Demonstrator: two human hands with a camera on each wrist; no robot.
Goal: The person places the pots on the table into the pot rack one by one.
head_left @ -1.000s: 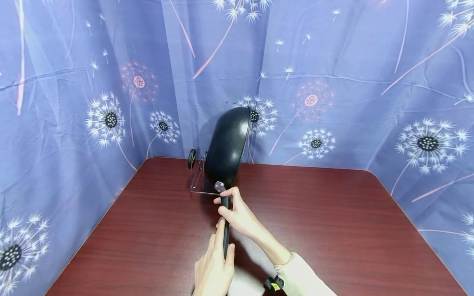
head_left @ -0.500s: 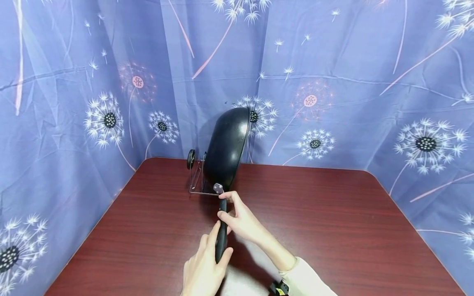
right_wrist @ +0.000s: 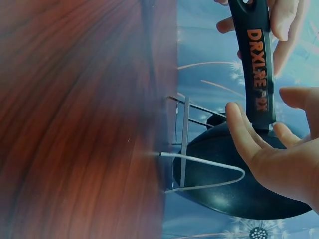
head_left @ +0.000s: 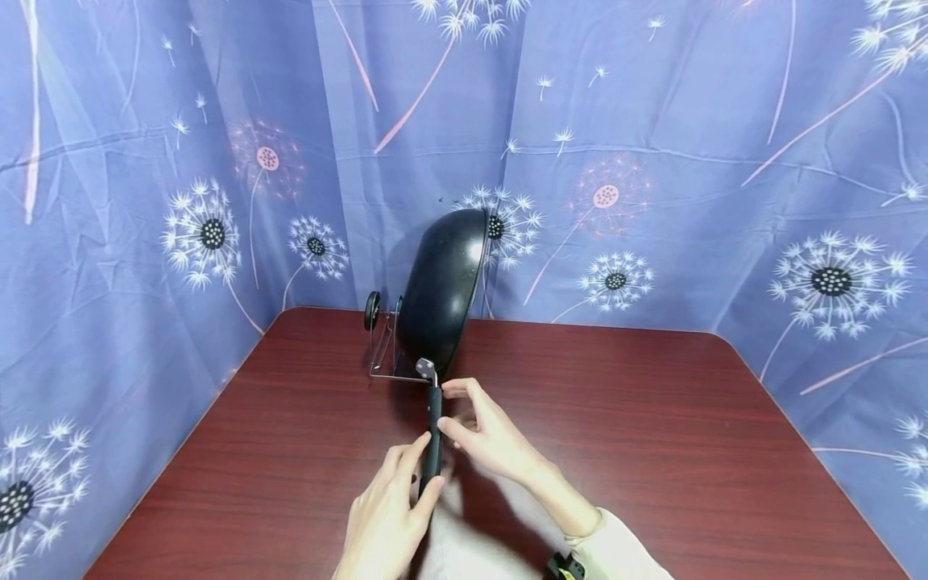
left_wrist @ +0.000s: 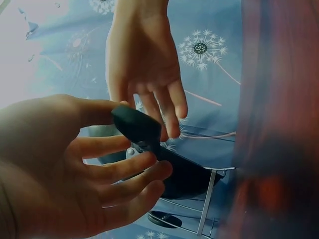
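Note:
A black wok (head_left: 441,282) stands on its side in a wire rack (head_left: 384,354), its rim facing right. Its black handle (head_left: 432,431) points toward me and carries orange lettering in the right wrist view. My left hand (head_left: 391,499) lightly pinches the handle's near end, index fingertip on the left side and thumb on the right. Nearer the bowl, my right hand (head_left: 500,439) is at the handle's right side, thumb and index tips right at its edge. In the right wrist view its fingers (right_wrist: 244,132) are spread loosely around the handle's base.
A black disc (head_left: 372,311) sits at the rack's left side. The rack stands near the back left of the reddish-brown table (head_left: 616,435). Behind and beside the table hangs a blue dandelion-print curtain (head_left: 652,97).
My right fingers have loosened from around the handle and drawn to its right side. My left hand has shifted left and spread its thumb and fingers. The wok stays in the rack.

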